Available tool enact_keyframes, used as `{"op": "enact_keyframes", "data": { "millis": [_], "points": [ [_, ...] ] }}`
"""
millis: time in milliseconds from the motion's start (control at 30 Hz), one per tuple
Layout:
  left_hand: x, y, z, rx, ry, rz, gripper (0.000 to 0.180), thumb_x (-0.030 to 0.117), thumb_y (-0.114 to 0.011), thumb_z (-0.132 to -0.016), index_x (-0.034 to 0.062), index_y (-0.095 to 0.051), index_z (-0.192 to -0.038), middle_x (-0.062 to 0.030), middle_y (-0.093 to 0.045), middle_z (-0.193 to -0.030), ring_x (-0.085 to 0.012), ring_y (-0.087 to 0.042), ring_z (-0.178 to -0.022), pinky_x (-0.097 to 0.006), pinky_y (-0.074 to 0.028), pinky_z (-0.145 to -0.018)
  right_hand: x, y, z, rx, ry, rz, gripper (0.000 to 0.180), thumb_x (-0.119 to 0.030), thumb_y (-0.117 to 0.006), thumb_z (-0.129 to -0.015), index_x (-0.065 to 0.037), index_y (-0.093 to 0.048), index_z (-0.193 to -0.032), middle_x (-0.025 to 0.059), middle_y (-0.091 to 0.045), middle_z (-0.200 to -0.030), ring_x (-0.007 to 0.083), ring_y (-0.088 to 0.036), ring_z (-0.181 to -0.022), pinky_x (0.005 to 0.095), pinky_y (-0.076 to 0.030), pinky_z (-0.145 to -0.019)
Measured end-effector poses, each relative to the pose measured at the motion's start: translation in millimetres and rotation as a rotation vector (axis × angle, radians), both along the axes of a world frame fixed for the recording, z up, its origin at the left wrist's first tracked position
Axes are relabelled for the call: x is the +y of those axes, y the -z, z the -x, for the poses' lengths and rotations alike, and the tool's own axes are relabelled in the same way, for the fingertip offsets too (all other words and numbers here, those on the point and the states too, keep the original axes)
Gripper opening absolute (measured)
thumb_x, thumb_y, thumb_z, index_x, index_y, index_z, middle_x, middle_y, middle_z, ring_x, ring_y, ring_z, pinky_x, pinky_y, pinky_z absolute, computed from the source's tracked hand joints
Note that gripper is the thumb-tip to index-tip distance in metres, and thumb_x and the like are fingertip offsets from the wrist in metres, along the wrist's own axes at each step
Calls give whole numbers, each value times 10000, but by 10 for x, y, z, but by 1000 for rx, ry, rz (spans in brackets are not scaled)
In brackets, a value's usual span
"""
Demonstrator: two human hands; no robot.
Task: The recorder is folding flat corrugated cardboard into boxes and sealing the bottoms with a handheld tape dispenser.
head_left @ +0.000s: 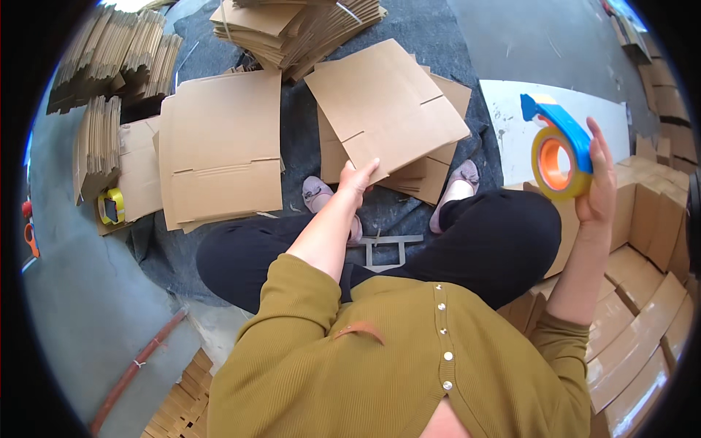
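My left hand (pixel 356 181) grips the near corner of a flat, folded cardboard box (pixel 387 109), thumb on top. That box is tilted over a pile of other flat boxes (pixel 425 181) between my feet. On the right, my right hand (pixel 600 179) is raised and closed round a blue tape dispenser (pixel 568 125). An orange-cored roll of yellowish tape (pixel 542 168) sits in it. The dispenser is held apart from the cardboard. Some of the right-hand fingers are hidden behind the roll.
Left of my knees lies a stack of flat boxes (pixel 223 139). Bundled cardboard (pixel 292 33) stands ahead, more (pixel 109 51) at the far left. A yellow tape roll (pixel 112 206) rests beside them. Formed boxes (pixel 635 292) fill the right side. A red pole (pixel 139 365) lies lower left.
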State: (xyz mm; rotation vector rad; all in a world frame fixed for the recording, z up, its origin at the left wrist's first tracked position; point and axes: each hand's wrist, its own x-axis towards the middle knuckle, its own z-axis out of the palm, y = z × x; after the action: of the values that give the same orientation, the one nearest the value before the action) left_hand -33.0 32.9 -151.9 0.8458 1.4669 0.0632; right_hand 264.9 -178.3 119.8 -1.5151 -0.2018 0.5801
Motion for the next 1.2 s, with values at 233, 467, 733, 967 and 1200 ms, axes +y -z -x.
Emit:
{"op": "enact_keyframes", "data": {
  "millis": [233, 467, 733, 967, 1200],
  "points": [
    [-419, -1179, 159, -280, 407, -789, 607, 126, -598, -835, -38, -409, -1388, -266, -673, -1052, -405, -681, -905, -460, -541, -801, 1347, -312, 301, -570, -907, 541, 276, -244, -659, -874, -23, -739, -1019, 82, -717, -870, 166, -659, -800, 304, -535, -758],
    [-840, -1736, 494, -29, 920, -753, 821, 182, -620, -825, -34, -228, -1513, -295, -676, -980, -459, -667, -883, -509, -534, -823, 1840, 279, 917, -748, -1064, 1246, 636, -695, -538, -872, -130, -761, -1060, 85, -728, -1090, 255, -654, -1122, 413, -511, -926],
    [-492, -1588, 86, -65, 703, -892, 741, 493, -673, -864, -8, -487, -1377, -208, -627, -1093, -366, -635, -1010, -436, -506, -885, 1715, 938, 836, -558, -1077, 851, 609, -706, -572, -857, -152, -785, -995, 115, -734, -1038, 290, -674, -1052, 400, -501, -932],
    [-116, -1285, -42, -467, 184, -257, 653, 442, -677, -927, 2, -516, -1381, -33, -631, -1065, -127, -593, -887, -267, -502, -740, 1692, 923, 956, -579, -1137, 834, 660, -718, -591, -835, -107, -778, -1001, 143, -731, -1008, 307, -682, -988, 403, -513, -903],
    [-78, -1367, -23, -496, 92, -69, 654, 443, -701, -906, 65, -501, -1401, 3, -614, -1040, -51, -422, -695, -193, -323, -505, 1783, 935, 907, -502, -1141, 679, 531, -554, -703, -807, -69, -772, -1013, 177, -728, -962, 280, -689, -927, 380, -520, -880]
  ]
}}
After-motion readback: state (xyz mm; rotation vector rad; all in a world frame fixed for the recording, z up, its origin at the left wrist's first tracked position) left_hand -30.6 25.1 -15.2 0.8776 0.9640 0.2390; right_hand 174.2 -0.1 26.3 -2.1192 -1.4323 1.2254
